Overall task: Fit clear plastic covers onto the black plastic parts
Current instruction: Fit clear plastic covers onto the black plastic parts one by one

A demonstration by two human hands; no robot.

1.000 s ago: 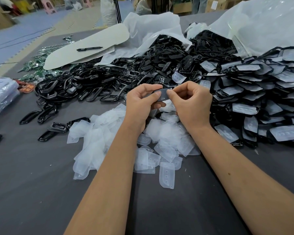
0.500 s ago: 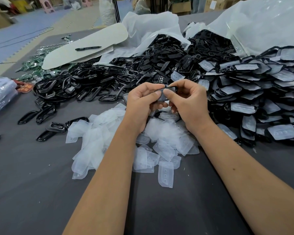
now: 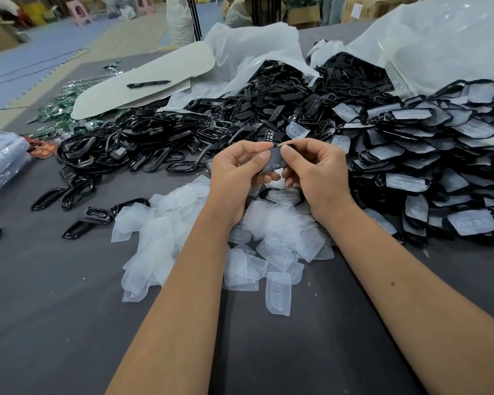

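Head view: both hands, left (image 3: 236,169) and right (image 3: 315,169), pinch 1 black part (image 3: 274,160) above the heap of clear covers (image 3: 200,232) on the tabletop (image 3: 54,323). Since 1 s ago the thumbs have closed in over a cover on the part. Likely pressing it home; fit nearly done.

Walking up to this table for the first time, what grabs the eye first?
Dead centre, the left hand and right hand pinch one black part with a clear cover between them. Behind and to the left sprawls a great heap of bare black parts, while finished covered ones pile up on the right. Just under the hands lies a loose drift of clear covers on the grey table.
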